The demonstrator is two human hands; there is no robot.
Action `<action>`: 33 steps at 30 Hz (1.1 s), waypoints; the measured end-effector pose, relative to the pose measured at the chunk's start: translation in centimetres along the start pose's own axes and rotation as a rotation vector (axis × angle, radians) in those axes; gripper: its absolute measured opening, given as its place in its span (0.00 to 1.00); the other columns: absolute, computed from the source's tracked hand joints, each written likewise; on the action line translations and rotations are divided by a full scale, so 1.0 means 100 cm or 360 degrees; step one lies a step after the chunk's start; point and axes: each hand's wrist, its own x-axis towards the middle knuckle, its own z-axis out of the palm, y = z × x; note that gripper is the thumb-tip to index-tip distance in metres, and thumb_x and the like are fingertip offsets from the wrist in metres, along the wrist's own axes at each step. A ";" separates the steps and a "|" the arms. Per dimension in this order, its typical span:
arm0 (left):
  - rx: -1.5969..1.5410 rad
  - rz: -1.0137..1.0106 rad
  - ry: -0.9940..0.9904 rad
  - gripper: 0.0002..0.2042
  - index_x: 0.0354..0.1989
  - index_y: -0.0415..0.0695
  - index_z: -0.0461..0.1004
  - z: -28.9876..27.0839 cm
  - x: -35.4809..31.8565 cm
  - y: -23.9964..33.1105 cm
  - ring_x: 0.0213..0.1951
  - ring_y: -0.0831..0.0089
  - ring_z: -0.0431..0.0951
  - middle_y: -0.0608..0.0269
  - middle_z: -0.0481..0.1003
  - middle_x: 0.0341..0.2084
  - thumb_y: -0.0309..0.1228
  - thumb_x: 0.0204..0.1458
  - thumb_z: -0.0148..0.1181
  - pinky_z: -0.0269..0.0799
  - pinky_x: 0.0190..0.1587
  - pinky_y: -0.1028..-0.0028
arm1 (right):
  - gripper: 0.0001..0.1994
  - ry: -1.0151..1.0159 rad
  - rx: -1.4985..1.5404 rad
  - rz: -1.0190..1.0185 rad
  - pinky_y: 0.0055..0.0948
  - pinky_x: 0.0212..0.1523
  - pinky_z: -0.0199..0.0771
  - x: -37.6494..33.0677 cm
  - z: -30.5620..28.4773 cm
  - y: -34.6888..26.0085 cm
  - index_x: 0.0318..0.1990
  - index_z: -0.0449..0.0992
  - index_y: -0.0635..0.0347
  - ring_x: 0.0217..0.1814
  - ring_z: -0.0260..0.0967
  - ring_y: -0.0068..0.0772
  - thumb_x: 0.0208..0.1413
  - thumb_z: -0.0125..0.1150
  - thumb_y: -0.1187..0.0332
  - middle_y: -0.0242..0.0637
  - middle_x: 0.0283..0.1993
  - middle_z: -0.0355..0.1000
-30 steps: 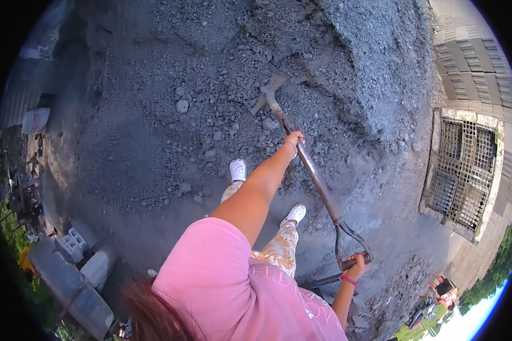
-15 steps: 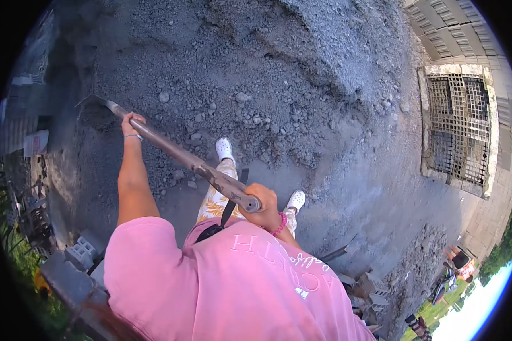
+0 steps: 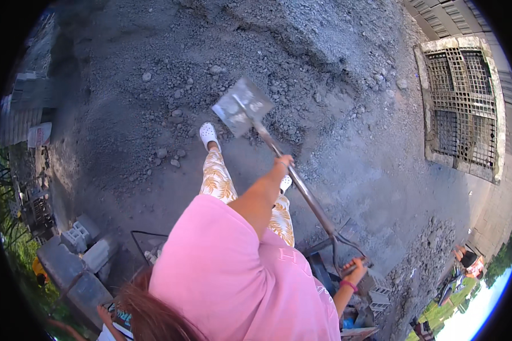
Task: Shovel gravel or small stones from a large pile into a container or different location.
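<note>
I hold a square-bladed shovel (image 3: 308, 196) slantwise in front of my body. Its bare metal blade (image 3: 243, 107) is up over the rubble just ahead of my white clog (image 3: 209, 135), with no load visible on it. My left hand (image 3: 284, 163) is closed around the shaft about midway, the arm reaching across my body. At the lower right, my right hand (image 3: 355, 270) grips the crossbar of the forked handle end. A pink band circles my right wrist. Ahead lies a grey heap of gravel and sand (image 3: 324, 28).
A concrete-framed grille (image 3: 461, 108) is set in the block wall at right. Hollow blocks (image 3: 78, 237) and dark slabs (image 3: 68, 273) lie at lower left, near another person's arm (image 3: 109, 319). More blocks (image 3: 378, 292) lie beside my right hand. Another person (image 3: 469, 264) is farther off at right.
The shovel's blade has swung from far left to the middle, over the rubble. My left hand has crossed rightward with the shaft, and my right hand has moved down and right with the handle.
</note>
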 end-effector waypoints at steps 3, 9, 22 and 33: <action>0.0012 -0.0425 -0.0296 0.05 0.08 0.40 0.63 0.091 -0.082 -0.126 0.09 0.68 0.65 0.58 0.65 0.06 0.25 0.24 0.53 0.61 0.12 0.71 | 0.07 0.0435 -0.0202 -0.0198 0.21 0.09 0.56 -0.036 -0.118 -0.069 0.22 0.60 0.56 0.10 0.52 0.22 0.32 0.50 0.70 0.29 0.12 0.54; -0.0085 -0.0737 -0.0440 0.07 0.11 0.39 0.62 0.150 -0.202 -0.173 0.09 0.69 0.66 0.57 0.65 0.06 0.24 0.22 0.54 0.62 0.11 0.73 | 0.08 0.0997 -0.0814 -0.0298 0.23 0.10 0.56 -0.085 -0.223 -0.145 0.24 0.62 0.60 0.11 0.53 0.24 0.33 0.50 0.70 0.33 0.15 0.58; -0.0256 -0.0294 -0.0282 0.04 0.16 0.39 0.64 -0.047 0.069 0.051 0.15 0.70 0.68 0.58 0.66 0.13 0.22 0.29 0.52 0.67 0.18 0.73 | 0.10 0.0338 -0.0239 -0.0182 0.23 0.10 0.60 -0.047 0.112 0.061 0.24 0.57 0.62 0.09 0.55 0.26 0.28 0.46 0.76 0.34 0.14 0.56; -0.0806 0.0101 -0.0501 0.05 0.15 0.43 0.60 -0.226 0.030 0.291 0.12 0.68 0.63 0.60 0.61 0.08 0.26 0.29 0.49 0.64 0.19 0.70 | 0.08 -0.0564 -0.0217 -0.0421 0.19 0.11 0.58 -0.091 0.261 0.094 0.23 0.61 0.62 0.11 0.57 0.25 0.27 0.47 0.78 0.32 0.16 0.58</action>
